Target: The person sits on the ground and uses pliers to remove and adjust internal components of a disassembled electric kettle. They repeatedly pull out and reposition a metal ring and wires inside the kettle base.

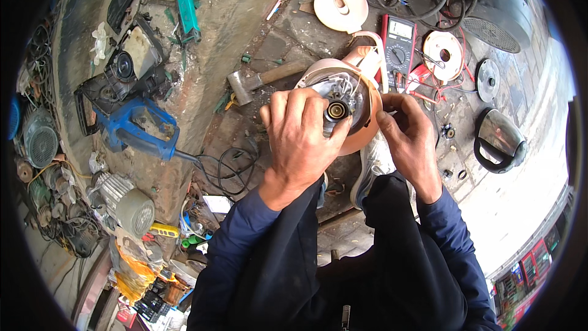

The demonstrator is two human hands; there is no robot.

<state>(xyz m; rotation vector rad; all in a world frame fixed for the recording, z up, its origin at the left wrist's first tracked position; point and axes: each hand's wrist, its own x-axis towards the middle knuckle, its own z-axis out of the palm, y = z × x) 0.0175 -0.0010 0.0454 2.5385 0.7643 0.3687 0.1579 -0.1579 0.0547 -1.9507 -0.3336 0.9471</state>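
Observation:
A peach-coloured electric kettle body (pixel 361 139) lies bottom up between my knees, its inside with wires and a round black connector (pixel 337 110) exposed. My left hand (pixel 297 132) is closed over its left rim, with the thumb beside the connector. On the right side, my right hand (pixel 409 135) has its thumb and fingers bent together at the kettle's rim; whether they pinch a small part there is hidden. A peach loop, seemingly the handle (pixel 375 40), extends from the far side of the body. Just left of the kettle lies a hammer (pixel 251 84) with a wooden handle.
A red multimeter (pixel 398 49), a peach round cover (pixel 340 7), a peach ring-shaped base (pixel 443 55) and a metal disc (pixel 488 79) lie beyond. At right is a silver-black lid-like part (pixel 501 141). Left are a blue power tool (pixel 138 129), a green tool (pixel 187 13) and a motor (pixel 125 203).

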